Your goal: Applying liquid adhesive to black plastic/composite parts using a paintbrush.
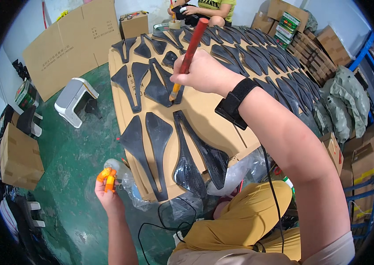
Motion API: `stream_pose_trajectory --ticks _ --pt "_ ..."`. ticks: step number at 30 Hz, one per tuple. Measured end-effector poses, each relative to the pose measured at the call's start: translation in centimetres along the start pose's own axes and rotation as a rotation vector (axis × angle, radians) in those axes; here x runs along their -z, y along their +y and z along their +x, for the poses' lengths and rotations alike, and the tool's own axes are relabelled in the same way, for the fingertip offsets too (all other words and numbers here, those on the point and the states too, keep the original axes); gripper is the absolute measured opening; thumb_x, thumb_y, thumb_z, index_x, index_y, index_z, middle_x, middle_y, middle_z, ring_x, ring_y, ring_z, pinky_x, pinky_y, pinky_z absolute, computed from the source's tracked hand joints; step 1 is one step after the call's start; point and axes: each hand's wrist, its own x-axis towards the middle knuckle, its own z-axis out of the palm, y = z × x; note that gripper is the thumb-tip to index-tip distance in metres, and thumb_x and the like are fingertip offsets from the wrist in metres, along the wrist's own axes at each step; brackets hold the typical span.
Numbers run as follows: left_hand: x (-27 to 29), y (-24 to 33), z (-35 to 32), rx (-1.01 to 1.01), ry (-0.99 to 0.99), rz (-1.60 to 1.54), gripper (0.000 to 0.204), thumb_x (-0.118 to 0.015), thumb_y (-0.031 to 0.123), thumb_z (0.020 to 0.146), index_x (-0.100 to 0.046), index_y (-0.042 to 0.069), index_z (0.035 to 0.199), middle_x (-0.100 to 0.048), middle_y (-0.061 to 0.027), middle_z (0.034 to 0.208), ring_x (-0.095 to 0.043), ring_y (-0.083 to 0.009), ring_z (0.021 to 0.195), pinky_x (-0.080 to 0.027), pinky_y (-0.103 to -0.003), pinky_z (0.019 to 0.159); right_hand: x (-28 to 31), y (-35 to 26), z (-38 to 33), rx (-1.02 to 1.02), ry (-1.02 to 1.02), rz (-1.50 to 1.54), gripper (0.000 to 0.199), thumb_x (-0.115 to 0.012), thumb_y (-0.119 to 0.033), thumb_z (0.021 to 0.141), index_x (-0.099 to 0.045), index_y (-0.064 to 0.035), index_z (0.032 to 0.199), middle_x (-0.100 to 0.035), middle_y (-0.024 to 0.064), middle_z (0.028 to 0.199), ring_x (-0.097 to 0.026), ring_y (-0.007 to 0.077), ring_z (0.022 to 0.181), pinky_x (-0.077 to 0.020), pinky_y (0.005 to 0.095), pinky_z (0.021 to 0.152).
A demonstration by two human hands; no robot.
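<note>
My right hand (200,73) is closed around a brush (194,46) with a red handle and a yellow-orange lower part. Its tip is down at a black, tapered saddle-shaped piece (157,90); whether it touches is hard to tell. Away to the left, beside the board's near corner, I hold my left hand (109,194) up with its fingers bent together. Bright orange covers, like finger cots (110,183), sit at the fingertips; anything pinched there is hidden. Closest to me lie two shiny black pieces (189,172) and two duller ones (139,145).
Rows of similar black pieces (257,59) cover the cardboard-topped table (204,104). Another person (215,6) works at its far end. A white-grey stool (76,95) stands on the left; cartons (21,157) and sacks (350,97) line the sides. A black cable (271,181) hangs by my right arm.
</note>
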Motion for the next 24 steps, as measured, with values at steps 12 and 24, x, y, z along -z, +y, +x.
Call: stream_pose_trajectory --ticks 12,24 --pt "-1.1 2.2 0.3 -0.232 -0.057 0.259 0.038 -0.052 0.011 0.088 -0.047 0.002 0.124 -0.061 -0.0077 0.108 -0.056 -0.0108 0.091 -0.041 -0.020 0.072 -2.0 1.4 0.6 0.091 0.133 0.006 0.016 -0.068 -0.017 0.077 -0.063 -0.0028 0.082 -0.061 0.0098 0.071 -0.058 0.0217 0.066 -0.0462 0.0322 0.065" --pt "-1.4 2.4 -0.2 -0.221 -0.162 0.316 0.052 -0.055 0.023 0.088 -0.038 0.001 0.132 -0.049 -0.0145 0.126 -0.048 -0.0177 0.108 -0.038 -0.027 0.086 -1.1 1.5 3.6 -0.203 0.252 0.066 0.038 -0.068 -0.030 0.076 -0.064 0.0042 0.090 -0.064 0.0237 0.086 -0.063 0.0351 0.086 -0.0497 0.0395 0.078"
